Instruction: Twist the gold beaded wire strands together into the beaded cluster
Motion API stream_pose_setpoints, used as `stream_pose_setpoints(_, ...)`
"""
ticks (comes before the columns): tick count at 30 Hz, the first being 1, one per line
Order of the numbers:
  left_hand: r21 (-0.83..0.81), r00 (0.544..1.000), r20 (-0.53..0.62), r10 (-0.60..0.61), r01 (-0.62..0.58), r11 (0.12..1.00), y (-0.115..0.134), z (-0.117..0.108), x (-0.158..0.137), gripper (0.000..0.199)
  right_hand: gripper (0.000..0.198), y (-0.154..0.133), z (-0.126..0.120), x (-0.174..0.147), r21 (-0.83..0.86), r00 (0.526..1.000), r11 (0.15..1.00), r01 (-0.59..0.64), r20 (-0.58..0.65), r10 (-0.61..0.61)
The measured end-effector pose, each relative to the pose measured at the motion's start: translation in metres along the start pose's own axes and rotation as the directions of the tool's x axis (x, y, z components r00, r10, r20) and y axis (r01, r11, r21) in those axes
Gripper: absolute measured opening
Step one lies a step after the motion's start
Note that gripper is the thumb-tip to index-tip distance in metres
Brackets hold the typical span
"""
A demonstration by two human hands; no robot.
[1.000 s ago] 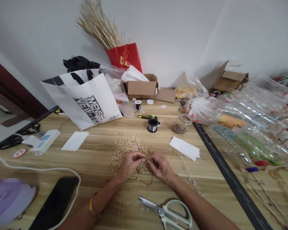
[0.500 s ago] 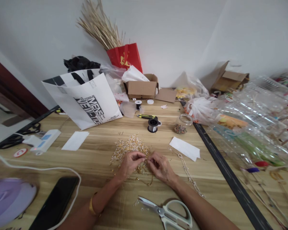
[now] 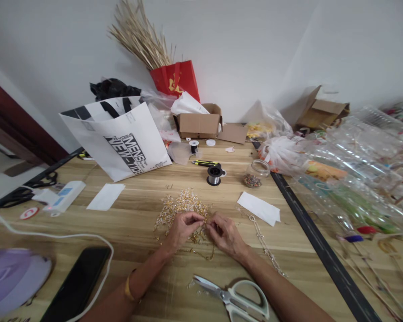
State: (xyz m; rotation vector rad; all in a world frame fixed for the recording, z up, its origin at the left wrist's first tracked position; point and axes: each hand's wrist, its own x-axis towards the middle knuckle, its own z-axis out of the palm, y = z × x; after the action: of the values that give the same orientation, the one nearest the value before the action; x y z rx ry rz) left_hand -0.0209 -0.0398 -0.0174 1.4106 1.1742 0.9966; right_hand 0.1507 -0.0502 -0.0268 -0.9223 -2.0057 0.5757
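Note:
Above the right side of a pile of small gold and clear beads (image 3: 179, 205), my left hand (image 3: 184, 229) and my right hand (image 3: 224, 235) meet almost fingertip to fingertip. Each is closed in a pinch; whatever is between the fingers is too small to make out. A gold beaded chain (image 3: 198, 256) lies on the table just below, and one end runs up toward my right hand, where it is lost from sight. Scissors with pale handles (image 3: 235, 297) lie nearer to me, blades slightly apart. Right of my right hand rests a second, silvery chain (image 3: 263, 243).
Behind the beads stand a wire spool (image 3: 214, 175) and a glass jar of beads (image 3: 256, 174). White paper slips (image 3: 259, 208) flank the work. A phone (image 3: 77, 284) and white cable (image 3: 67, 235) lie left, near a paper bag (image 3: 121, 143). Plastic bottles (image 3: 359, 179) crowd the right.

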Motion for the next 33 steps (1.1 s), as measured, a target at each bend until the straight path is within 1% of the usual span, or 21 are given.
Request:
stream_pose_setpoints(6, -0.002, 1.0, -0.007, 0.01, -0.01, 1.0, -0.0041, 0.0003, 0.0009, 0.017, 0.01, 0.0002, 0.0, -0.0001, -0.007, 1.0, 1.0, -0.015, 0.011, 0.015)
stream_pose_setpoints(16, 0.003, 1.0, 0.01, 0.02, -0.02, 1.0, -0.0045, -0.0001, 0.0002, 0.013, 0.01, -0.0005, -0.0002, 0.0003, -0.01, 1.0, 1.0, -0.02, 0.012, 0.02)
stream_pose_setpoints(25, 0.009, 1.0, 0.017, -0.006, 0.006, 1.0, 0.0031, 0.0009, -0.0026, 0.014, 0.011, 0.0013, 0.0009, -0.0007, -0.006, 1.0, 1.0, -0.021, 0.015, 0.021)
stream_pose_setpoints(33, -0.015, 0.999, 0.044, 0.012, -0.012, 1.0, 0.0002, 0.0015, -0.0024, 0.018, 0.01, 0.0003, 0.0004, -0.0004, 0.015, 1.0, 1.0, -0.026, 0.009, 0.025)
